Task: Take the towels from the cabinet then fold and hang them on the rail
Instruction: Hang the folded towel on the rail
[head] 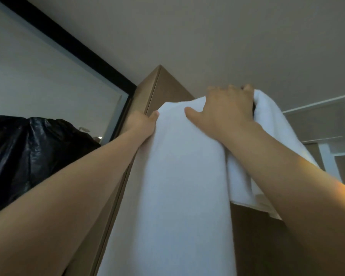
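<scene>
Two hands raised on one white towel: left hand pinches its left top edge, right hand curls over the top fold. Towel hangs between forearms, in front of brown cabinet.

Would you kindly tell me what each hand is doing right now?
Left hand: grips the left edge of the white cloth towel.
Right hand: grips the towel's top fold.
</scene>
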`<state>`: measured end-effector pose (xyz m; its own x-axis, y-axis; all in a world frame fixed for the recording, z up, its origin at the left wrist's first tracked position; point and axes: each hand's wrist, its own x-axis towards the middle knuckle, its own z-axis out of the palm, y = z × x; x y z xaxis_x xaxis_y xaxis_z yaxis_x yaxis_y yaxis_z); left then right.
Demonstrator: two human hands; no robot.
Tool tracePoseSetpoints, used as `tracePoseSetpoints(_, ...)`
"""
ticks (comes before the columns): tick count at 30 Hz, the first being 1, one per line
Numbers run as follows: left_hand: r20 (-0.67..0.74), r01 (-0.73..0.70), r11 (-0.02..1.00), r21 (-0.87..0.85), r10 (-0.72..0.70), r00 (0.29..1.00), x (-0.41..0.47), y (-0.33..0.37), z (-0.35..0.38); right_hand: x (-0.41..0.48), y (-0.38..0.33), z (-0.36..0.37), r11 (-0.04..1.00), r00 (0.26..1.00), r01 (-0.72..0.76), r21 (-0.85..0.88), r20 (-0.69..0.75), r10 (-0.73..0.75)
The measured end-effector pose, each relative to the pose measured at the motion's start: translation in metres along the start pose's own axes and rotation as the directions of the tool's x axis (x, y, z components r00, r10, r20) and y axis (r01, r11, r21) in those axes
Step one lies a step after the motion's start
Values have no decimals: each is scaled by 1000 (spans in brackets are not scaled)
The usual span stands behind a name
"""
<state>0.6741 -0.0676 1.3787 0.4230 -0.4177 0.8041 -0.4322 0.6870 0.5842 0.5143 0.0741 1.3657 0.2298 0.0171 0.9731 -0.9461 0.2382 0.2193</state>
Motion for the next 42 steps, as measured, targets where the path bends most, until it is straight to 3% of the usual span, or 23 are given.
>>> tracePoseSetpoints(3,5,-37,995,88,36,999,-10,0,-8,10,0,-6,998,997,-23,-62,75,28)
tracePoseSetpoints(7,80,-15,998,-67,21,997,-37,-15,-15,15,1,-7,998,994,-49,-46,98,54)
tracePoseSetpoints(9,217,135,962,-239,-82,973,-58,-30,-18,14,0,-7,998,993,-51,-42,107,55)
tracePoseSetpoints(11,411,378,835,-399,-206,888,-77,-41,-19,14,-2,-9,997,990,-55,-53,124,61)
tracePoseSetpoints(13,477,483,746,-458,-252,842,-88,-44,-16,13,-2,-13,996,983,-43,-83,175,57)
tracePoseSetpoints(18,453,530,640,-556,-301,839,-93,-34,-13,1,2,-22,1000,960,6,-21,279,0)
tracePoseSetpoints(23,465,534,632,-562,-293,836,-91,-30,-15,-45,10,-48,959,989,117,258,55,-135)
tracePoseSetpoints(28,514,574,605,-552,-296,805,-93,-28,-18,-75,13,-46,914,983,59,402,136,-123)
tracePoseSetpoints(30,530,583,595,-554,-289,797,-95,-27,-21,-71,15,-42,843,972,-13,538,206,-116)
tracePoseSetpoints(32,523,584,598,-549,-299,798,-93,-26,-24,-61,15,-39,793,978,-31,608,183,-101)
tracePoseSetpoints(36,506,551,605,-575,-266,820,-77,-5,-29,-28,16,-40,794,999,-14,608,38,-12)
tracePoseSetpoints(39,419,485,682,-548,-278,864,-58,19,-27,3,21,-39,828,996,-90,554,58,69)
tracePoseSetpoints(42,305,414,762,-498,-293,906,-44,32,-19,24,22,-38,910,990,-142,389,73,123)
